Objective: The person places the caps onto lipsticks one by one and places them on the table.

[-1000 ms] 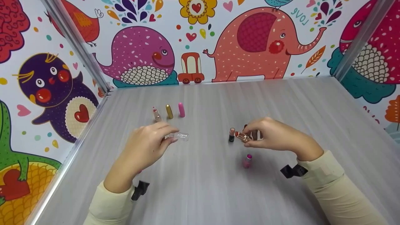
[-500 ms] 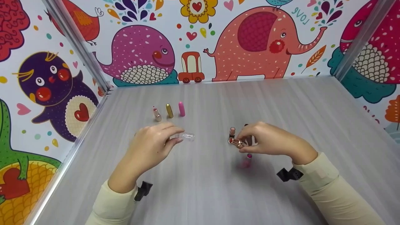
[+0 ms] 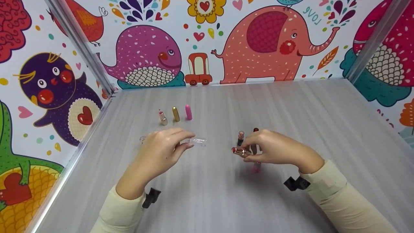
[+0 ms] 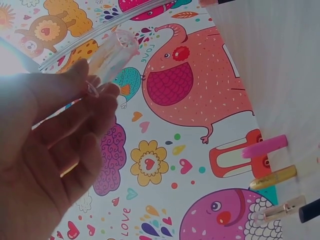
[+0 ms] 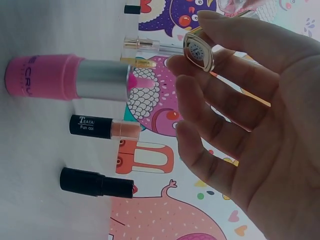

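Between thumb and fingers, my left hand [image 3: 166, 147] pinches a clear lipstick cap [image 3: 198, 141], its end pointing right. In the left wrist view that see-through cap [image 4: 112, 57] is held up above the table. My right hand [image 3: 275, 147] grips a gold lipstick [image 3: 239, 151] with a red tip turned left, towards the cap; a gap separates the two. The right wrist view shows the square gold base [image 5: 199, 52] of this lipstick. Close by stand a black lipstick with peach top [image 5: 105, 127], a black lipstick with red tip [image 5: 95, 182] and a pink and silver lipstick [image 5: 70, 78].
Back left on the table [image 3: 210, 103] stand a pale gold lipstick [image 3: 162, 118], a gold tube [image 3: 175, 114] and a pink tube [image 3: 188, 112]. A clear object [image 3: 142, 139] is partly hidden behind my left hand. Printed walls [image 3: 207, 42] enclose the table's back and sides.
My left hand has moved right with the clear cap. My right hand has moved left and nearer to me with the gold lipstick, so the two are closer together.
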Demonstrator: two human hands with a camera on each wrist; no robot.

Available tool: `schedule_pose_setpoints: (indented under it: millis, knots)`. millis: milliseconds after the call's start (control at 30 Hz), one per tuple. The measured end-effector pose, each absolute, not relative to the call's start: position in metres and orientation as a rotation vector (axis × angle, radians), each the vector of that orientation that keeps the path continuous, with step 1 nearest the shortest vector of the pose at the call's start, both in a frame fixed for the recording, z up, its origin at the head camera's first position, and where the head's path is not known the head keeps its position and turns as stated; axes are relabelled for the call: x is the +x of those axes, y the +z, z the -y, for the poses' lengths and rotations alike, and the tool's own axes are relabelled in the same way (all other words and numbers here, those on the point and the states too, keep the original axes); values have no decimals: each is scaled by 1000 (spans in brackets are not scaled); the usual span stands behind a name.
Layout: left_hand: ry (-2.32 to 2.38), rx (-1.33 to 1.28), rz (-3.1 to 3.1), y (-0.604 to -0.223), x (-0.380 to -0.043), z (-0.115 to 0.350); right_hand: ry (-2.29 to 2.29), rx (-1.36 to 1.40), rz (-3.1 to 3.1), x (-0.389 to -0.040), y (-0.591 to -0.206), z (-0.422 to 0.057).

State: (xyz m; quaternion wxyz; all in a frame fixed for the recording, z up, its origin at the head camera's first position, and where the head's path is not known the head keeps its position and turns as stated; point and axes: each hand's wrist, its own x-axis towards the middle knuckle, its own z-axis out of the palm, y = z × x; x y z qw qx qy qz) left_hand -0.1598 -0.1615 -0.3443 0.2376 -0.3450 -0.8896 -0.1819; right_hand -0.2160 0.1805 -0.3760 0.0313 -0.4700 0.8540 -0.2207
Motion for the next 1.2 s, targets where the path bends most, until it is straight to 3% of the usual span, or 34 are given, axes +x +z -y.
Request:
schedule_pose_setpoints:
  millis: [1200]
  knots:
    - [-728, -1091, 2406, -359, -156, 135, -675, -1517, -2713, -201, -377, -162]
